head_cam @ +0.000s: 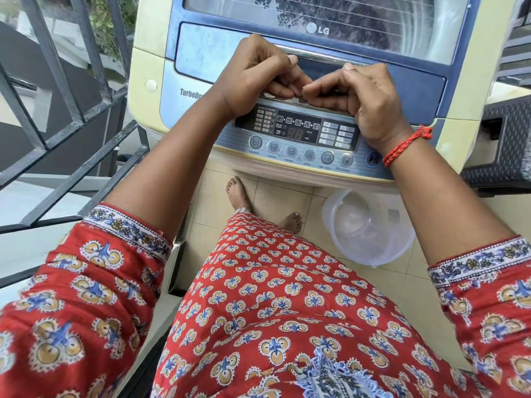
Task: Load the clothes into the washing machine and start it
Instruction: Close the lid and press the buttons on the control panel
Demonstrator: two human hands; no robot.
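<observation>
Both hands sit at the front edge of the washing machine (pixel 290 90), a top-loader whose lid (pixel 310 56) is down and flat. The left hand (pixel 255 79) and right hand (pixel 365 101) are curled narrow, fingertips tucked under the lid's chrome handle lip, knuckles nearly touching at the centre, holding nothing but that edge. The step in hand looks like raising the lid, so the person would do well to lift evenly with both hands and keep the wrists clear of the control panel (pixel 298 133), since the right wrist lies just above the start button (pixel 373 159) and could brush it.

No clothes show anywhere, so where they wait cannot be told. Through the tinted lid window the drum is a dim blur under tree reflections; whether it is loaded cannot be judged. A clear plastic tub (pixel 370 228) on the floor seems empty. Small panel labels are mostly unreadable, and the display is unlit.
</observation>
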